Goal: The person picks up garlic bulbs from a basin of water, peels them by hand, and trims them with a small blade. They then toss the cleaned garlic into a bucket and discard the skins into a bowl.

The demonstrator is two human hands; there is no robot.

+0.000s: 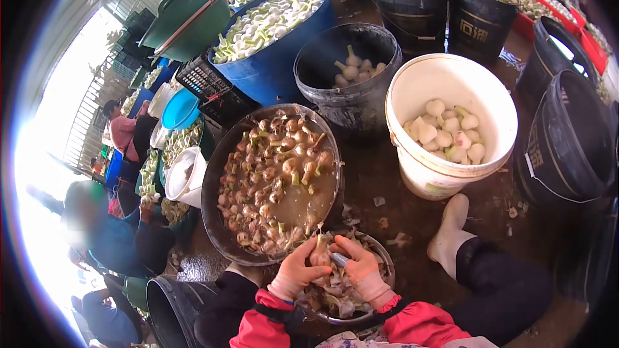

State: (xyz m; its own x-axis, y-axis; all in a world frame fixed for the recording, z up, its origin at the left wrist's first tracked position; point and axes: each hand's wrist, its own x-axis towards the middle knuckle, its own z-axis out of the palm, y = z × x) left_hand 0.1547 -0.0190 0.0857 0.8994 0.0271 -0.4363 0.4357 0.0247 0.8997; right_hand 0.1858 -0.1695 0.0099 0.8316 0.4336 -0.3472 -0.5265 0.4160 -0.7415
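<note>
Brownish unpeeled bulb [320, 255] — upright, above scrap bowl [387, 265].

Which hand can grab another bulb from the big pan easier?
Probably the left hand: it lies closer to the pan, by its near rim. The right hand is further right, over the small bowl. Both hold one bulb now.

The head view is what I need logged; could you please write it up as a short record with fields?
Held left: left hand grips an unpeeled bulb, upright.
Held right: right hand holds a grey tool against that bulb.
Beneath hands: metal bowl of peelings.
Ahead: dark basin of unpeeled bulbs in murky water.
Peeled stock: white bucket and grey bucket, each holding peeled bulbs.
Nearby: other people at the left.
</note>
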